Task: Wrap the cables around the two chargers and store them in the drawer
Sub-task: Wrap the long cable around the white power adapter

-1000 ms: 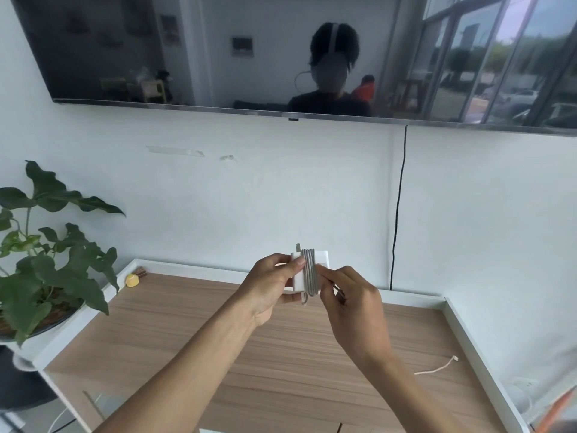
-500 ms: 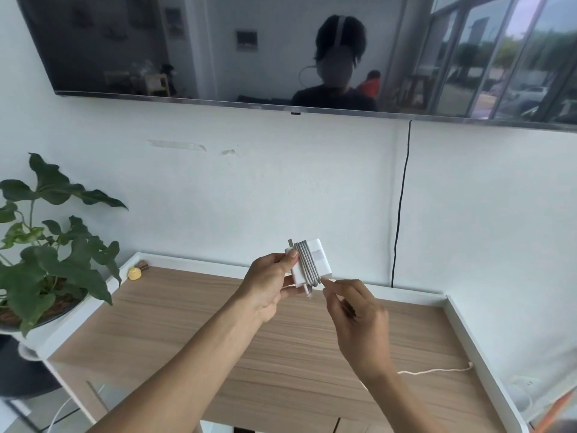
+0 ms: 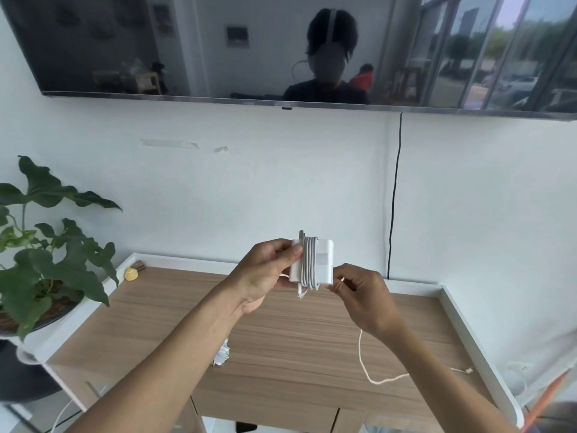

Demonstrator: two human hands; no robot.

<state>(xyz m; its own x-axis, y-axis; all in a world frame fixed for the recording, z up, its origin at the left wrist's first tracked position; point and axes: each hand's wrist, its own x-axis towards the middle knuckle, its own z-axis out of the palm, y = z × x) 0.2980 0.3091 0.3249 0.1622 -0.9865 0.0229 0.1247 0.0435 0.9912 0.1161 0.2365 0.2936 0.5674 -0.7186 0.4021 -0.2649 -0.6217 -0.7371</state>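
Observation:
A white square charger (image 3: 323, 260) is held up above the wooden cabinet top (image 3: 281, 345), with several turns of its white cable (image 3: 309, 264) wound round its middle. My left hand (image 3: 268, 270) grips the charger's left edge, thumb on the front. My right hand (image 3: 362, 295) pinches the loose cable just below the charger's lower right corner. The free cable tail (image 3: 371, 375) hangs from that hand and trails over the top to its plug (image 3: 467, 370). A second white charger (image 3: 222, 354) peeks out under my left forearm. The drawer front (image 3: 265, 404) sits at the cabinet's near edge.
A potted green plant (image 3: 46, 260) stands at the left. A small yellow object (image 3: 131, 274) lies at the back left corner of the white raised rim (image 3: 462, 317). A wall-mounted screen (image 3: 281, 48) hangs above, with a black cord (image 3: 394, 195) running down the wall.
My right hand has drawn away from the charger to the right and down, pulling the cable tail with it. More of the cabinet top and the second charger have come into view.

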